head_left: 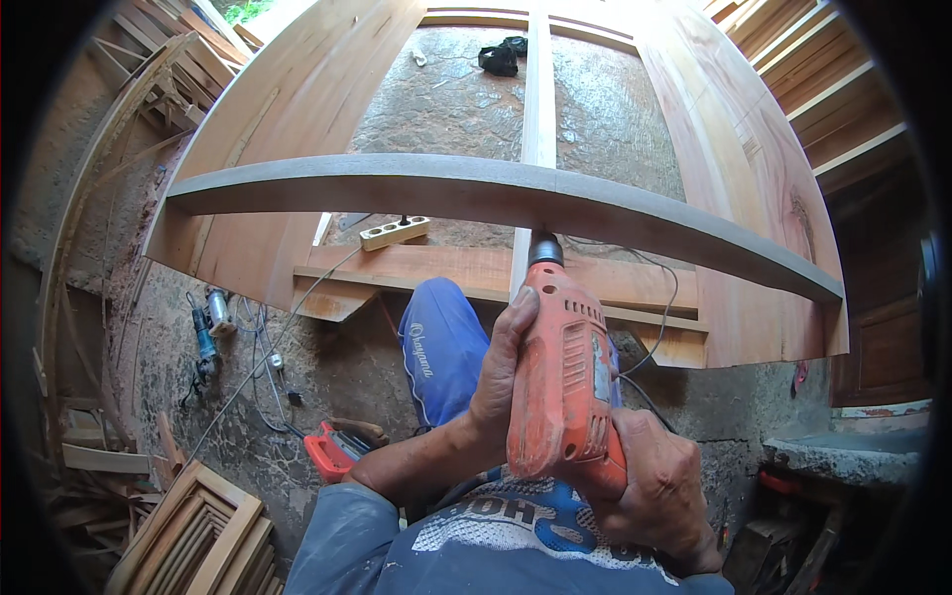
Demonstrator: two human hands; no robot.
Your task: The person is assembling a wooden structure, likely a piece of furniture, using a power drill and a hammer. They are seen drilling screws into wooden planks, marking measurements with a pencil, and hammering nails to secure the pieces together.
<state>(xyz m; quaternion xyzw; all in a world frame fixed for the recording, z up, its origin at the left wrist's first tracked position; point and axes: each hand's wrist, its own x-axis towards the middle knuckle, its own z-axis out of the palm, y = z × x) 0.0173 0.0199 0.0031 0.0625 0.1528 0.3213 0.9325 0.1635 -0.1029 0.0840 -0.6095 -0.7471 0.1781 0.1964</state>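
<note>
An orange power drill (pixel 565 367), scuffed and dusty, points away from me in front of my chest. Its dark chuck (pixel 545 248) meets the near face of a curved wooden crosspiece (pixel 476 183); the bit itself is hidden. My right hand (pixel 659 476) is wrapped round the drill's rear handle, though the trigger is out of sight. Along the left side of the drill body, my left hand (pixel 504 347) grips with the thumb up and the other fingers mostly hidden. The crosspiece spans two wide side boards, the left board (pixel 288 109) and the right board (pixel 729 159).
A power strip (pixel 395 233) lies beyond my knee, its cable trailing left. A blue power tool (pixel 205 342) and a red-handled saw (pixel 327 451) rest on the floor at left. Framed wood pieces (pixel 188 535) are stacked lower left. A black bag (pixel 501 58) lies farther off.
</note>
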